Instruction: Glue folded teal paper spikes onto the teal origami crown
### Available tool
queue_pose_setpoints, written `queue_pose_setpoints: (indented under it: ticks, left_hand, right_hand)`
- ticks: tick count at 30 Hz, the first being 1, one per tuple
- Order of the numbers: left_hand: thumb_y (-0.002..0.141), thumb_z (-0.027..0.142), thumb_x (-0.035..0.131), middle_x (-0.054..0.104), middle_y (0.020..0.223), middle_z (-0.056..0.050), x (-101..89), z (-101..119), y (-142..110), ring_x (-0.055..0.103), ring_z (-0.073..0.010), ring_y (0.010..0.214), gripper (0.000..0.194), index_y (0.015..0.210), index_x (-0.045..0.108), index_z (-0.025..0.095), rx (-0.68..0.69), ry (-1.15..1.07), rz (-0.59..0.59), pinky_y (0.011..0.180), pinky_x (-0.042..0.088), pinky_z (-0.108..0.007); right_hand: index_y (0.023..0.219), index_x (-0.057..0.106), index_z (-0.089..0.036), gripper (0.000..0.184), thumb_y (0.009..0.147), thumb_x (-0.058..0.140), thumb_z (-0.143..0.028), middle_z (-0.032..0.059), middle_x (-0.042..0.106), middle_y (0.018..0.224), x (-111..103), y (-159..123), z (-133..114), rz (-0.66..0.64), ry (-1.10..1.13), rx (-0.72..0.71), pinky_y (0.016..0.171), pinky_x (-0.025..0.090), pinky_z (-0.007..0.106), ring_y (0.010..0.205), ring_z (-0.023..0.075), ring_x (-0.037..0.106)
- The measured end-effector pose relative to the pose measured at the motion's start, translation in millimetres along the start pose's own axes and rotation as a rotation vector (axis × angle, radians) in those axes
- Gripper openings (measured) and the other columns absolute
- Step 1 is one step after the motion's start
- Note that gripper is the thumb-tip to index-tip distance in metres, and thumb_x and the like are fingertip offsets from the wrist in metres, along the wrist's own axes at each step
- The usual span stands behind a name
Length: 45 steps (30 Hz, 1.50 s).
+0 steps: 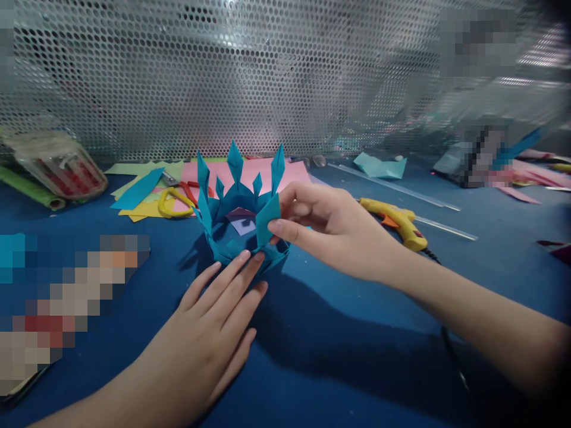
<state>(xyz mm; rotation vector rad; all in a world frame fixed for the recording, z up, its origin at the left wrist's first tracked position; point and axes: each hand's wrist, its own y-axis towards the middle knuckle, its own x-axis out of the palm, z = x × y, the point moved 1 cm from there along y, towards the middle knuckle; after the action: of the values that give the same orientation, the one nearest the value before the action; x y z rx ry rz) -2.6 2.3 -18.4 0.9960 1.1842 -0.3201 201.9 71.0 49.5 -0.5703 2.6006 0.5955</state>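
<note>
A blue folded-paper crown [235, 161] with pointed diamond tips stands upright on the blue table in front of me. My left hand [214, 321] lies with fingers stretched out, its fingertips touching the crown's near lower rim. Between thumb and fingers, my right hand [330, 229] pinches a blue paper piece [268, 221] at the crown's near right side. Whether this piece is joined to the crown I cannot tell. Some of the right fingers are hidden behind it. A small lilac paper piece [243, 225] shows inside the ring.
Yellow-handled scissors [175, 203] lie on coloured paper sheets [294, 171] behind the crown. To the right are a yellow glue gun [397, 220] with a black cord and a clear glue stick [446, 228]. A jar [62, 163] stands at left, before a perforated metal screen [267, 77].
</note>
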Motion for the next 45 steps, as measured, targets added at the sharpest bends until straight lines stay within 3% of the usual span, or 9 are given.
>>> queue_pose_setpoints:
  ticks: [8, 27, 38, 45]
  left_hand:
    - [0.098, 0.024, 0.052, 0.054, 0.151, -0.018, 0.1, 0.0, -1.0, 0.038, -0.0262, 0.147, 0.035, 0.129, 0.063, 0.012, 0.007, 0.020, 0.003, 0.120, 0.015, -0.034]
    - [0.099, 0.025, 0.048, 0.056, 0.149, -0.017, 2.3, 1.9, 1.6, 0.043, -0.0263, 0.144, 0.036, 0.129, 0.062, 0.011, 0.010, 0.056, 0.021, 0.120, 0.016, -0.034]
    - [0.099, 0.022, 0.049, 0.061, 0.145, -0.015, -0.7, 2.6, 0.9, 0.047, -0.0261, 0.141, 0.032, 0.126, 0.064, 0.013, 0.032, 0.079, 0.050, 0.118, 0.024, -0.036]
    - [0.100, 0.021, 0.047, 0.061, 0.145, -0.015, -1.3, 3.4, 2.1, 0.049, -0.0277, 0.138, 0.032, 0.126, 0.063, 0.014, 0.022, 0.089, 0.040, 0.112, 0.032, -0.039]
  right_hand:
    - [0.087, 0.050, -0.019, 0.011, 0.090, 0.060, -0.024, -0.0055, 0.057, 0.067, 1.8, -0.8, -2.5, -0.020, -0.092, -0.012, 0.060, 0.045, 0.023, 0.062, 0.0086, 0.054]
    - [0.089, 0.054, -0.018, 0.010, 0.090, 0.058, -0.027, -0.0008, 0.063, 0.078, 4.0, -2.6, -5.2, -0.017, -0.090, 0.061, 0.064, 0.047, 0.026, 0.071, 0.0122, 0.061]
    - [0.088, 0.050, -0.020, 0.013, 0.089, 0.061, -0.027, -0.0052, 0.058, 0.068, 2.8, -1.7, -4.7, -0.019, -0.090, 0.049, 0.060, 0.045, 0.024, 0.063, 0.0097, 0.054]
    - [0.100, 0.056, -0.019, 0.017, 0.091, 0.061, -0.033, 0.0005, 0.069, 0.083, 1.9, -2.3, -2.1, -0.072, -0.197, 0.061, 0.075, 0.051, 0.031, 0.083, 0.0168, 0.066]
